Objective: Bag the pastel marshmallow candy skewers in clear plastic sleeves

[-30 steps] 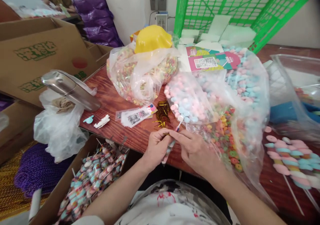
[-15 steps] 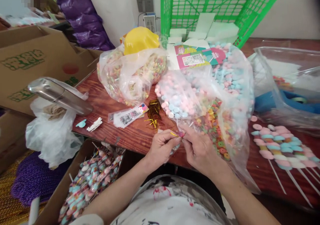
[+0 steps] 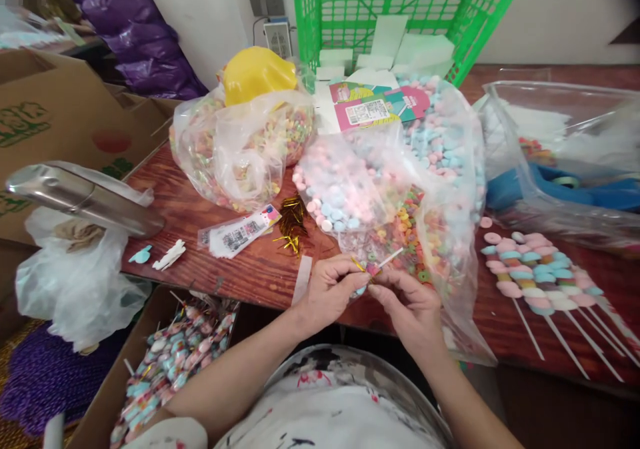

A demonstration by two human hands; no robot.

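Observation:
My left hand [image 3: 333, 289] and my right hand [image 3: 410, 302] meet over the front edge of the table, both pinching a wrapped candy skewer [image 3: 391, 257]. Its white stick points up to the right; a bit of blue candy shows below, the rest is hidden by my fingers. A gold twist tie [image 3: 357, 263] sticks out by my left fingertips at the gathered wrapper neck. Beyond my left hand lie a pile of gold twist ties [image 3: 291, 219] and a stack of printed clear wrappers [image 3: 243, 232]. A clear strip [image 3: 302, 279] rests beside my left wrist.
Bags of ring candy [image 3: 240, 142] and pink and blue candy [image 3: 345, 182] stand behind my hands. Unwrapped candy skewers [image 3: 540, 272] lie at right near a clear bin [image 3: 565, 149]. A box of wrapped skewers [image 3: 170, 356] sits lower left; a steel flask [image 3: 85, 199] stands above it.
The white stick now shows plainly above my right fingers, and my right hand has turned and opened slightly away from the left. The whole view has shifted, moving the table things leftward.

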